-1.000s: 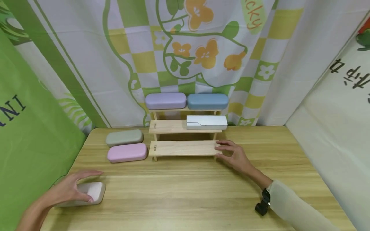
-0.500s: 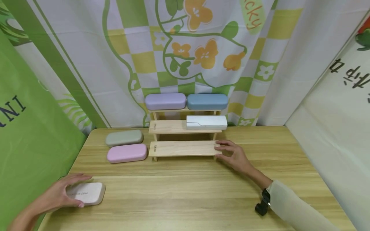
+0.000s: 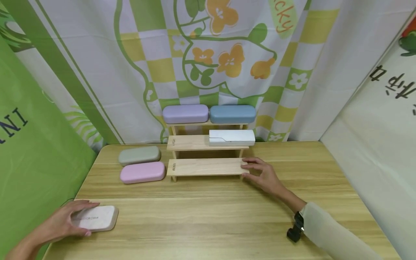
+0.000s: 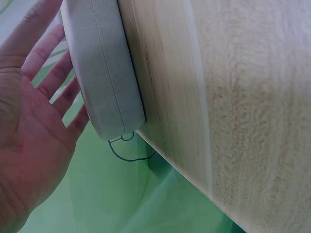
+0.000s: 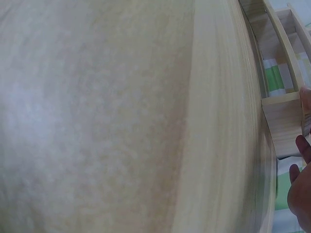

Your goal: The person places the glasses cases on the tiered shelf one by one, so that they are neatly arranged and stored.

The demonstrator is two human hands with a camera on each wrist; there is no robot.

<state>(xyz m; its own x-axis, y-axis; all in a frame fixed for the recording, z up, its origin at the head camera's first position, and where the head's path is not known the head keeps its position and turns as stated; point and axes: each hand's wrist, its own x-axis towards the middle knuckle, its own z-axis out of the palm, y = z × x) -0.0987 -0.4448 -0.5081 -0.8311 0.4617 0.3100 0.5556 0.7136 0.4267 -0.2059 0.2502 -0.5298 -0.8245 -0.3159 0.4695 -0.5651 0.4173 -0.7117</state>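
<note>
At the table's left, my left hand [image 3: 66, 222] spans an off-white glasses case [image 3: 99, 218] with lettering on its lid, thumb on the near side and fingers on the far side. In the left wrist view the fingers of the left hand [image 4: 39, 116] are spread and fairly straight against the case [image 4: 104, 73]. My right hand [image 3: 264, 177] holds the right end of the lowest step of a three-tier wooden display rack [image 3: 208, 167]. Only part of the right hand [image 5: 301, 199] shows at the right wrist view's edge, beside the rack's end [image 5: 284, 124].
Lilac [image 3: 185, 113] and blue [image 3: 233, 114] cases stand on the top step. A white case [image 3: 232, 137] sits at the middle step's right. Sage green [image 3: 139, 155] and pink [image 3: 143, 172] cases lie left of the rack. A curtain [image 3: 227, 72] hangs behind the table [image 3: 208, 224].
My left hand has slid left along the off-white case, uncovering more of its lettering, while the case stays about where it was. The right hand and the rack have not moved.
</note>
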